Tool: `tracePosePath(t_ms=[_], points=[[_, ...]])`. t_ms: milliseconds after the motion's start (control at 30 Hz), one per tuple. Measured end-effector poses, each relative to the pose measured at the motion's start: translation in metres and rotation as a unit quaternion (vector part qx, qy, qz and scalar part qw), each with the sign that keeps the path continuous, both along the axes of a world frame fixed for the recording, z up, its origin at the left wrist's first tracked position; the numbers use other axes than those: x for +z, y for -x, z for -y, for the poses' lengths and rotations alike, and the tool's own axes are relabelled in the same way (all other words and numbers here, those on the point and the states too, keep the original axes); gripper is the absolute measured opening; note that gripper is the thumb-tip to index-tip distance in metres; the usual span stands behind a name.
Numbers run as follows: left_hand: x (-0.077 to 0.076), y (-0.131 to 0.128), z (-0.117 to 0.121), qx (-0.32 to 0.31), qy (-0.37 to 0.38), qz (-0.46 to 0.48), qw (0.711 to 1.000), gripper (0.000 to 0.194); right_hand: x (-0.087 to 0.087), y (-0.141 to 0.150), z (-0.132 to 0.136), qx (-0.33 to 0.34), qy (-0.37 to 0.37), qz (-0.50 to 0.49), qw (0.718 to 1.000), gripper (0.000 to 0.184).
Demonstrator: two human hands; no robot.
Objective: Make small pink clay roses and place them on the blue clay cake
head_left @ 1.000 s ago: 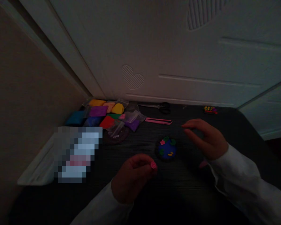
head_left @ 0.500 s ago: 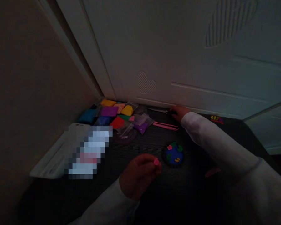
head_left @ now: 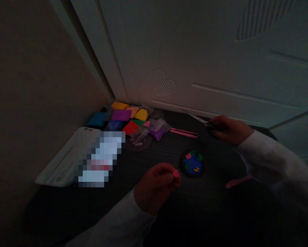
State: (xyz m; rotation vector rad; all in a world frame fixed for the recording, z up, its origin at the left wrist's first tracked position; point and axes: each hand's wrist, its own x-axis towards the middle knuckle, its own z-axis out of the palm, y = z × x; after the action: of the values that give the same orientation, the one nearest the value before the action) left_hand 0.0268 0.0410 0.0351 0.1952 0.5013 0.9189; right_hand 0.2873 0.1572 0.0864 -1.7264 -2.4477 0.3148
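Note:
Between the thumb and fingers of my left hand (head_left: 157, 187) is a small pink clay flower (head_left: 175, 173), held above the dark table. My right hand (head_left: 228, 128) is closed round the dark handles of a pair of scissors (head_left: 199, 118), whose pale blades point left toward the back wall. Just right of my left hand lies a round clay pond (head_left: 193, 164) with a dark rim, a blue middle, green leaves, a pink flower near its upper edge and small yellow pieces. Pink tools (head_left: 185, 133) lie behind the pond, left of the scissors.
Bags of coloured clay (head_left: 130, 128) are heaped at the back left. In front of them stands a white holder (head_left: 63, 168) with a blurred screen. A flat pink tool (head_left: 237, 181) lies partly under my right forearm. A white panel with a heart relief (head_left: 163, 82) closes off the back.
My right hand has lifted the scissors off the table's back edge and brought them right and nearer. My left hand keeps the pink flower. The view has shifted slightly.

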Motion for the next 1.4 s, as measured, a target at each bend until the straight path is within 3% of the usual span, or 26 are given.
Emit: tracePosePath(t_ms=[100,167,300,400,600,967,1400], points=[[0.002,0.0,0.001,-0.003,-0.005,0.007,1.0,0.008,0.022,-0.003,0.056,-0.002,-0.043,-0.008,0.999,0.041],[0.003,0.0,0.001,-0.006,-0.007,0.012,1.0,0.008,0.028,-0.002,0.097,0.035,-0.035,-0.006,0.999,0.037],[0.007,-0.001,0.0,-0.005,-0.018,0.027,0.999,0.006,0.017,0.01,0.163,0.04,-0.069,-0.008,0.997,0.03],[0.009,-0.004,0.001,-0.001,-0.03,0.029,0.999,0.006,0.001,0.023,0.188,0.044,-0.081,-0.002,0.996,0.029],[0.011,-0.011,0.007,0.021,-0.052,0.022,0.998,0.008,-0.013,0.035,0.201,0.059,-0.119,0.007,0.991,0.033],[0.019,-0.017,0.011,0.012,-0.038,0.009,0.999,0.008,-0.011,0.037,0.201,0.042,-0.073,-0.036,0.996,0.033],[0.016,-0.018,0.011,0.014,-0.042,0.012,0.999,0.008,-0.007,0.042,0.196,0.046,-0.069,-0.044,0.996,0.033]])
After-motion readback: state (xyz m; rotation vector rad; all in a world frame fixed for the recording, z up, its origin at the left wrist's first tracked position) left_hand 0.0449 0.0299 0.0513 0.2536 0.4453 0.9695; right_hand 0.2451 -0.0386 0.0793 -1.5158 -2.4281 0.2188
